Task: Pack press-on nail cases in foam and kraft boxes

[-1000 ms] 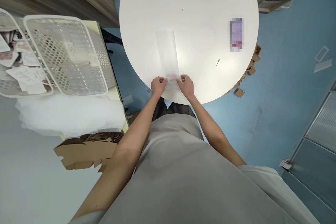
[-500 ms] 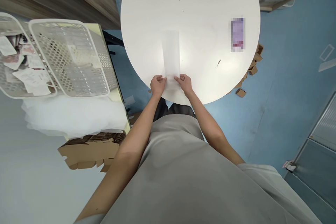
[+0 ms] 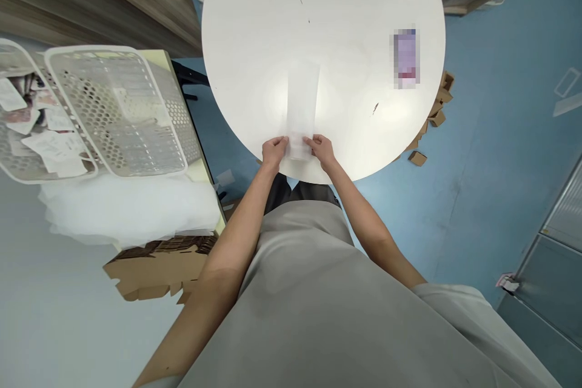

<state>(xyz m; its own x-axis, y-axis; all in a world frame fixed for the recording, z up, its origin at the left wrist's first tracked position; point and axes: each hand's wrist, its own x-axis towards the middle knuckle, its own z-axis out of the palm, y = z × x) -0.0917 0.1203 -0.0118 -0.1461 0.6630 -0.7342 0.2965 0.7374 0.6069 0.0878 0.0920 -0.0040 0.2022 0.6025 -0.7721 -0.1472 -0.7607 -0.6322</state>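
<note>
A long strip of thin, whitish translucent sheet [image 3: 302, 100] stretches away from me over the round white table [image 3: 364, 6], near its front edge. My left hand [image 3: 274, 150] pinches the strip's left edge between thumb and fingers. On the opposite edge, my right hand [image 3: 321, 148] grips it the same way, thumb on top. The near end of the strip lies between the two hands and looks folded or doubled. Whether anything lies inside the strip I cannot tell.
At right on the table is a blurred purple item [image 3: 406, 57]. To the left, a side table holds white plastic baskets [image 3: 116, 112], one with papers, plus a pile of white translucent sheets [image 3: 130, 209] and flattened cardboard [image 3: 157, 270]. Small cardboard boxes [image 3: 437, 110] lie on the floor at right.
The far end of the strip has swung to the right, so the strip now leans slightly rightward. Both hands keep their pinch at nearly the same place. The camera view has shifted a little.
</note>
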